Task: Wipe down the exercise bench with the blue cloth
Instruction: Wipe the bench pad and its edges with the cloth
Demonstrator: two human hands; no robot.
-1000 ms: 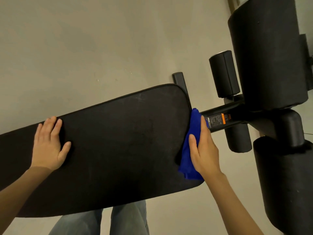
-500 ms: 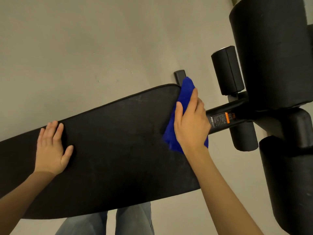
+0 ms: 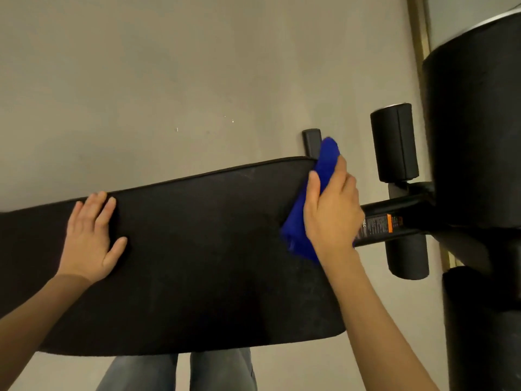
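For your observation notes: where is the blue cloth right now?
In the head view, the blue cloth is under the right hand, at the bench pad's right end, near its far corner.

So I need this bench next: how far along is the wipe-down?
Nothing shows as finished; the bench pad carries faint scuffs. In hand: the right hand presses the blue cloth on the pad's end edge, and the left hand rests flat on it. The foam rollers look untouched.

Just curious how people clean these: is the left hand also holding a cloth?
No, the left hand lies flat and bare on the black padded bench; only the right hand grips the blue cloth.
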